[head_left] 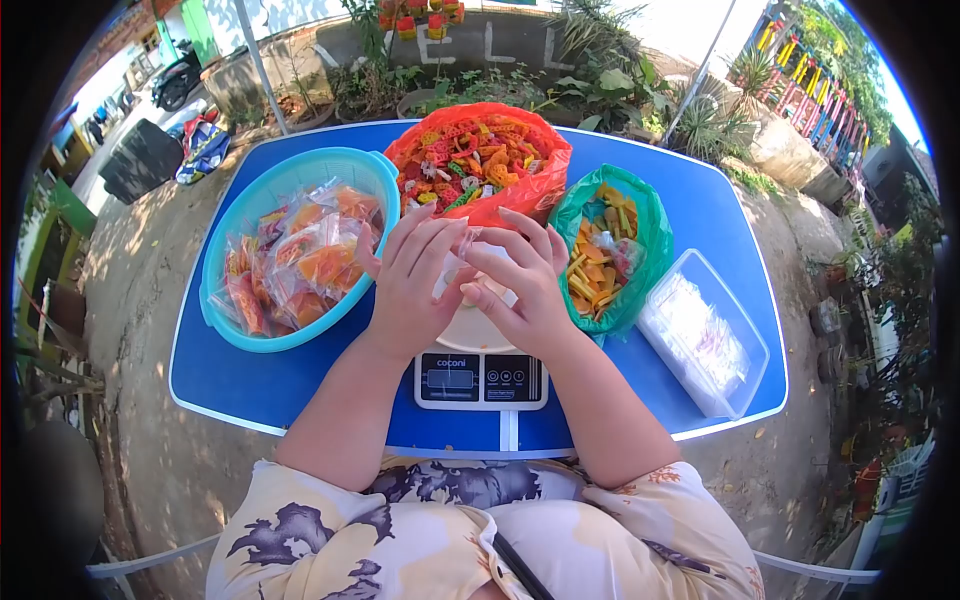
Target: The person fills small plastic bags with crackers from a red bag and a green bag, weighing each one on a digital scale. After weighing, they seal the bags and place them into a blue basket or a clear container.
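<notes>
Both hands are raised over the round pan of a white kitchen scale (481, 381). My left hand (415, 275) and my right hand (520, 275) face each other, with a small clear plastic bag pinched between their fingertips; most of it is hidden by the fingers. Just beyond them stands a red bag (555, 170) of colourful snack pieces. To the left, a light-blue basket (388, 180) holds filled clear packets (320, 255). A green bag (655, 235) with yellow and orange pieces is beside my right hand.
On the right of the blue table (250, 390) lies a clear plastic box (735, 400) of empty clear bags (695, 345). Plants and a low wall (480, 45) stand behind the table. A dark bin (142, 160) is at the far left.
</notes>
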Action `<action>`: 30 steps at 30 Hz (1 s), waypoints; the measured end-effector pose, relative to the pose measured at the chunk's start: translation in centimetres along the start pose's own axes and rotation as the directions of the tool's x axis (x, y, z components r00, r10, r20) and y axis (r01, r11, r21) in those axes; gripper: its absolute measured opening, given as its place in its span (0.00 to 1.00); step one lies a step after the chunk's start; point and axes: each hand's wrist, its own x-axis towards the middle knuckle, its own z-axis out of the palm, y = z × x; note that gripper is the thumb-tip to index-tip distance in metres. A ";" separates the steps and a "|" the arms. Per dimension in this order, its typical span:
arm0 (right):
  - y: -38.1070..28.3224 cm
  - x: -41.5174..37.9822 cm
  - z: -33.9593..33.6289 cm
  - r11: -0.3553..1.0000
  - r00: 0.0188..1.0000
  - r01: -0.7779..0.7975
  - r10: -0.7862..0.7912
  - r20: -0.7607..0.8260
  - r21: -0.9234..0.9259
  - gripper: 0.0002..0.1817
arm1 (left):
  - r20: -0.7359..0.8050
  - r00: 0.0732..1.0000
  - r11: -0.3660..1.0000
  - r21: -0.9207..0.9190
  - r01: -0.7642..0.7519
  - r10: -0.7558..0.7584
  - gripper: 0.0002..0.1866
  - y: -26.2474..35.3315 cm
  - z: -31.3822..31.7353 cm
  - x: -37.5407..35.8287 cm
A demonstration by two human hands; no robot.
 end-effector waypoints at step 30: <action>3.5 0.0 0.2 0.577 0.824 -0.429 0.565 0.039 0.695 0.06 | 0.127 0.987 0.959 -0.252 0.131 -0.102 0.32 -0.1 0.2 0.0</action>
